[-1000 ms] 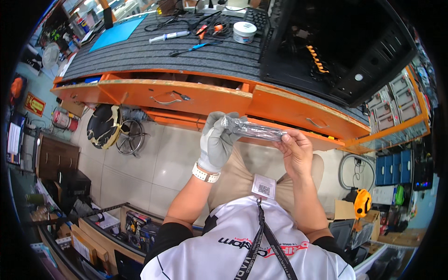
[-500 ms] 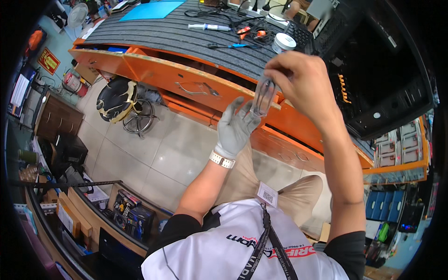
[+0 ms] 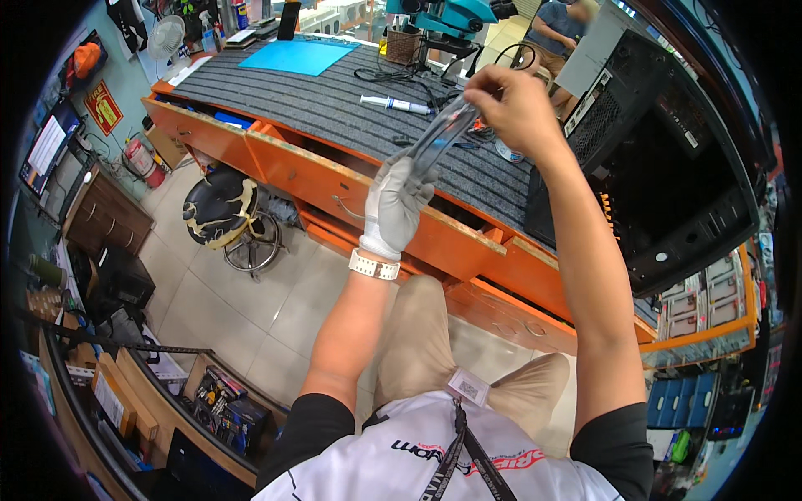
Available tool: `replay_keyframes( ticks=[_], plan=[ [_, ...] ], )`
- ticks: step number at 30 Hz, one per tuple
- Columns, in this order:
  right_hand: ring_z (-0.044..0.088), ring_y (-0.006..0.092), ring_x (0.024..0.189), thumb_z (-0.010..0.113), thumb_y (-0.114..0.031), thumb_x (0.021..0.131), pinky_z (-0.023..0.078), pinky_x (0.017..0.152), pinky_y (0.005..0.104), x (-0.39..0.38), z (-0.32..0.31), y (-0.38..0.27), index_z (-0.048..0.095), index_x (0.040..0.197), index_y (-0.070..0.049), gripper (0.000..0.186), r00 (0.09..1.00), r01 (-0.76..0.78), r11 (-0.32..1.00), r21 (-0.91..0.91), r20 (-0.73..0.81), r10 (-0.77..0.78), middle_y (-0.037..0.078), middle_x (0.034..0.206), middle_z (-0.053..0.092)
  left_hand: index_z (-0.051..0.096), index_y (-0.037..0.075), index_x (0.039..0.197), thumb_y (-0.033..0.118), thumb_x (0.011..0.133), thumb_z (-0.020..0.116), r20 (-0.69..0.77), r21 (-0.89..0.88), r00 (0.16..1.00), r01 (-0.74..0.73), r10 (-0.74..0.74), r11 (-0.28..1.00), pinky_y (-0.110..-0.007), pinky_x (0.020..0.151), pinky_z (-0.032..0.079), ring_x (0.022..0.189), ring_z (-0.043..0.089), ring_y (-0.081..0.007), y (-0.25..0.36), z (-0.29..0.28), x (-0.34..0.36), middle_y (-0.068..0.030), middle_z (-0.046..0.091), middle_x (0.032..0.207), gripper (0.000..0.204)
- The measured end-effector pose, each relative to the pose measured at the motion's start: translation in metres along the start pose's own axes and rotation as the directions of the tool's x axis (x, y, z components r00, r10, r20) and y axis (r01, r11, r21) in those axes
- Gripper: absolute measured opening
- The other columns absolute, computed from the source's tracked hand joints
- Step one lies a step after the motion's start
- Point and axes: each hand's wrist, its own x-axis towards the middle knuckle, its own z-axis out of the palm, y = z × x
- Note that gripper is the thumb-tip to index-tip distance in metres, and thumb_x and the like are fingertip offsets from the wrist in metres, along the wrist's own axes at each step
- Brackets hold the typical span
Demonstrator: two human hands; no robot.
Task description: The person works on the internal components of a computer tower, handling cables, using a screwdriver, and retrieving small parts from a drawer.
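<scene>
My left hand [image 3: 396, 203], in a grey glove, grips the lower end of a clear, elongated plastic packet [image 3: 440, 138] with slender items inside, held slanting over the edge of the grey striped worktop [image 3: 280, 100]. The bare fingers of my right hand [image 3: 514, 108] pinch the packet's upper end. Beyond the packet lie a white syringe [image 3: 388, 103] and black cables [image 3: 380, 77]; a white jar [image 3: 508, 153] is partly hidden behind my right hand.
A black computer case [image 3: 677, 159] occupies the worktop's right. At the back are a blue mat [image 3: 292, 57] and teal microscope [image 3: 443, 18]. Orange drawers [image 3: 309, 179] stand partly out. A torn black stool [image 3: 219, 204] is below left. Another person [image 3: 553, 32] is behind the bench.
The packet has risen from horizontal to a slant over the worktop. My right hand has moved up and forward; my left hand has risen and closed on the lower end. The view has shifted.
</scene>
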Motion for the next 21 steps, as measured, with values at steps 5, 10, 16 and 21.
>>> replay_keyframes(
  ticks=[5, 10, 16, 21],
  plan=[
    [0.079, 0.0156, 0.077, 0.08, -0.013, 0.106, 0.063, 0.07, 0.0324, 0.034, 0.028, 0.04, 0.081, 0.111, 0.002, 0.016, 0.976, -0.208, 0.931, 0.298, 0.128, 0.177, 0.009, 0.094, 0.083, 0.065, 0.007, 0.137, 0.014, 0.113, 0.073, -0.053, 0.158, 0.998, -0.032, 0.041, 0.987, -0.032, 0.086, 0.066, 0.102, 0.079, -0.0218, 0.017, 0.003, 0.052, -0.0093, 0.077, 0.116, 0.027],
    [0.078, 0.0149, 0.077, 0.091, -0.007, 0.095, 0.065, 0.074, 0.0304, 0.06, 0.053, 0.052, 0.086, 0.113, 0.003, 0.022, 0.926, -0.37, 0.804, 0.465, 0.26, 0.275, 0.009, 0.094, 0.084, 0.064, 0.005, 0.136, 0.014, 0.11, 0.079, -0.202, 0.382, 0.969, -0.054, 0.14, 0.923, -0.028, 0.073, 0.065, 0.089, 0.078, -0.0185, 0.038, -0.008, 0.095, -0.0081, 0.075, 0.11, 0.031],
    [0.077, 0.0154, 0.084, 0.089, -0.004, 0.094, 0.063, 0.076, 0.0307, 0.039, 0.089, 0.079, 0.086, 0.116, 0.004, 0.023, 0.877, -0.471, 0.75, 0.465, 0.341, 0.339, 0.01, 0.098, 0.084, 0.061, 0.004, 0.14, 0.004, 0.103, 0.083, -0.125, 0.386, 0.974, -0.13, 0.191, 0.913, -0.028, 0.077, 0.065, 0.09, 0.078, -0.0157, 0.027, -0.026, 0.098, -0.0072, 0.077, 0.11, 0.043],
    [0.079, 0.0177, 0.092, 0.087, -0.002, 0.096, 0.065, 0.083, 0.0315, 0.029, 0.11, 0.081, 0.085, 0.121, 0.005, 0.026, 0.889, -0.442, 0.693, 0.57, 0.383, 0.251, 0.012, 0.108, 0.084, 0.062, 0.002, 0.143, 0.002, 0.101, 0.086, -0.11, 0.423, 0.986, -0.066, 0.123, 0.904, -0.028, 0.078, 0.066, 0.091, 0.08, -0.0164, 0.041, -0.04, 0.098, -0.0082, 0.079, 0.113, 0.049]
  ],
)
